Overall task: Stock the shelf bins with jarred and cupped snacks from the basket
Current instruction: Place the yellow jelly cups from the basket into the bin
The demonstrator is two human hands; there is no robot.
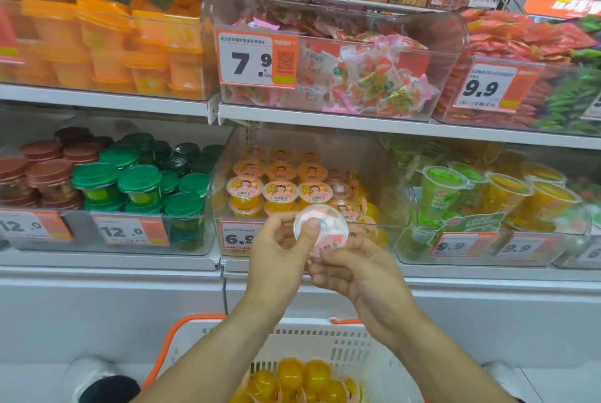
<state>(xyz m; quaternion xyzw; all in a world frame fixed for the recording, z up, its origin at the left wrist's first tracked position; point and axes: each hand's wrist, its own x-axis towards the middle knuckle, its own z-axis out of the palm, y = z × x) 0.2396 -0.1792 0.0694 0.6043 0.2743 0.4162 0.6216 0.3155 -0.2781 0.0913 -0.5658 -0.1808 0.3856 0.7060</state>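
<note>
A shop shelf (325, 116) fills the upper two thirds of the frame, two tiers of clear plastic bins with orange-and-white price tags clipped to their fronts. In the upper tier, the left bin holds orange-lidded cups (107, 45); the middle bin (338, 61) holds pink and white wrapped sweets behind a tag (257, 59) reading "7.9", with small Chinese print too fine to read and a square code on its orange side. The upper-right bin carries a "9.9" tag (487, 87) over red packets. In the lower tier at left, green-lidded jars (140, 184) and brown-lidded jars (42, 171) stand behind two "12.0" tags. The lower middle bin (312, 181) holds rows of fruit cups with pink cartoon lids and barcodes; its tag (239, 236) shows "6.9", partly covered by the hands. At lower right, tall green and yellow cups (481, 194) sit behind "9.9" tags.

At centre frame, just before the middle bin's front wall, both hands hold one fruit cup (322, 227), its lid facing the camera, barcode at the lower edge. The left hand (279, 253) pinches it, thumb pressed on the lid. The right hand (354, 267) grips its lower edge with curled fingers.

At the bottom of the frame, a white basket (325, 342) with orange handles holds more yellow fruit cups (302, 380).
</note>
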